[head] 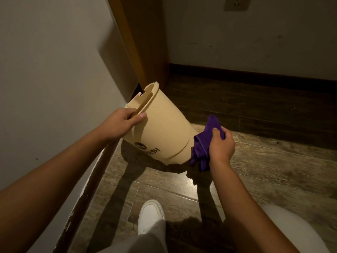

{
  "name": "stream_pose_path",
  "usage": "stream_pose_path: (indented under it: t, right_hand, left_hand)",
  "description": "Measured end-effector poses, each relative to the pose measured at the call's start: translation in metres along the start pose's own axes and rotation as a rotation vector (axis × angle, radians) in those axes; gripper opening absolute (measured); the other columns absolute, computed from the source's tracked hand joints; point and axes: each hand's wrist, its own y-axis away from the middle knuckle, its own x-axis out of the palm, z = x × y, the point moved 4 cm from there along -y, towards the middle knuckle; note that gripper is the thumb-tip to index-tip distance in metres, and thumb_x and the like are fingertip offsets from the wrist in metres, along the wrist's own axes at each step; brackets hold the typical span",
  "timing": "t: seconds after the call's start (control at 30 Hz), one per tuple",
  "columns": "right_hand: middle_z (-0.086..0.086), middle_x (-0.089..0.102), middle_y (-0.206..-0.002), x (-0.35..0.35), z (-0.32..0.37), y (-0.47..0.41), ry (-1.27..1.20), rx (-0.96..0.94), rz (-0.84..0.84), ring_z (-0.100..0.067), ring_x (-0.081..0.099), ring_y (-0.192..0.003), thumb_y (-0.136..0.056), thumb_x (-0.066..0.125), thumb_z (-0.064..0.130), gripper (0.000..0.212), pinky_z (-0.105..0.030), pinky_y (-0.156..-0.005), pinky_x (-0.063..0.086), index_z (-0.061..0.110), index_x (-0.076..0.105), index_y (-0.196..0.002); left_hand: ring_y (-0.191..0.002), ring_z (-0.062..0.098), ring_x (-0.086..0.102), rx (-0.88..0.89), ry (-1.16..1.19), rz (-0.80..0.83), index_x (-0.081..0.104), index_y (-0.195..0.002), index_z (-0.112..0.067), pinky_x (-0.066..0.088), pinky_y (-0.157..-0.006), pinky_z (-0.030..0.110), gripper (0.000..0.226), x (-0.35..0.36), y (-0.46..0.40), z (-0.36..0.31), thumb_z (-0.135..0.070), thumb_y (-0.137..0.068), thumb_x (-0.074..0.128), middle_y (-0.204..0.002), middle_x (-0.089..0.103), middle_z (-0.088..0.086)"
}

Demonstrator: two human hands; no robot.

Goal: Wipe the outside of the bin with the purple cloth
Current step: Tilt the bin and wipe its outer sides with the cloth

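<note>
Beside bin (160, 125) — right hand (221, 143) fingers (216, 131) clench purple cloth (202, 141).

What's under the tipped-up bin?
Under the bin you can see its dark shadow on the wooden floor. The left hand tilts it by the rim. The spot where its base touches down is covered by the purple cloth.

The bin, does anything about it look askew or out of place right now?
Yes: the bin is tilted off upright, leaning toward the wall, held at its rim by the left hand. The right hand presses the purple cloth near its base. Nothing has spilled.
</note>
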Motion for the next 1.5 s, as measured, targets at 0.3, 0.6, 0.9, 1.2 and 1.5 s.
stream_pose_path:
  t: [0.3,0.6,0.9,1.2,1.5]
  right_hand:
    - [0.007,0.066,-0.115,0.006,0.008,0.013,0.004,-0.055,0.060,-0.014,0.067,-0.097,-0.101,0.062,0.038,0.021,-0.032,-0.075,0.060,0.036,0.062,-0.121]
    - [0.007,0.051,-0.139,0.060,0.037,0.067,0.262,-0.548,0.263,-0.006,0.051,-0.111,-0.100,0.060,0.046,0.045,-0.014,-0.075,0.038,0.037,0.051,-0.143]
    - [0.003,0.048,-0.142,0.075,-0.015,0.102,0.513,-0.786,0.483,-0.019,0.055,-0.122,-0.089,0.072,0.035,0.039,-0.034,-0.090,0.054,0.034,0.064,-0.127]
    - [-0.002,0.057,-0.129,0.022,-0.058,0.025,0.402,-0.089,0.126,-0.014,0.053,-0.097,-0.093,0.068,0.032,0.030,-0.029,-0.075,0.042,0.031,0.067,-0.123]
    - [-0.001,0.063,-0.119,0.023,0.047,-0.001,0.383,-0.231,0.148,-0.021,0.064,-0.099,-0.093,0.063,0.045,0.033,-0.045,-0.086,0.058,0.032,0.067,-0.123]
  left_hand:
    - [-0.089,0.013,0.062,0.008,0.096,-0.129,0.066,-0.089,-0.031,0.043,-0.070,0.031,0.027,0.001,-0.012,-0.001,-0.047,-0.103,0.049,-0.095,0.067,-0.008]
    - [-0.096,0.012,0.059,0.030,0.106,-0.130,0.065,-0.107,-0.032,0.043,-0.076,0.033,0.031,0.016,-0.021,-0.017,-0.050,-0.105,0.039,-0.103,0.064,-0.011]
    - [-0.072,0.015,0.053,0.002,0.058,-0.323,0.062,-0.082,-0.024,0.039,-0.063,0.033,0.043,0.004,-0.028,-0.004,-0.052,-0.105,0.040,-0.077,0.058,0.000]
    - [-0.087,0.022,0.062,-0.075,0.108,-0.388,0.068,-0.095,-0.015,0.044,-0.068,0.034,0.050,-0.003,-0.025,0.011,-0.056,-0.103,0.041,-0.090,0.065,0.002]
    - [-0.093,0.023,0.064,0.149,-0.168,-0.233,0.067,-0.114,-0.017,0.054,-0.081,0.043,0.026,-0.004,-0.023,-0.029,-0.034,-0.095,0.067,-0.102,0.068,0.000]
